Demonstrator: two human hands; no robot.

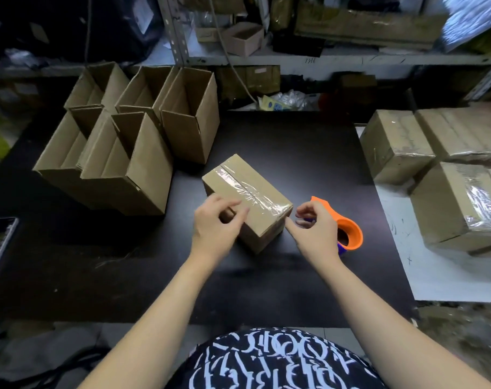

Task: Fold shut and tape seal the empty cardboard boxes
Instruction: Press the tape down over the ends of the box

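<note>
A small cardboard box [262,192] lies shut in the middle of the black table [295,153], with clear tape running along its top seam and over the near end. My left hand [215,220] touches the box's near left top edge with bent fingertips. My right hand [313,228] hovers just off the box's near right corner, fingers loosely curled and holding nothing. An orange tape dispenser [349,231] rests on the table right behind that hand.
Several open empty boxes [143,141] stand upright at the left back. Taped boxes [446,175] are stacked on a white surface at the right. A phone [0,242] lies at the table's left edge. Cluttered shelves run along the back.
</note>
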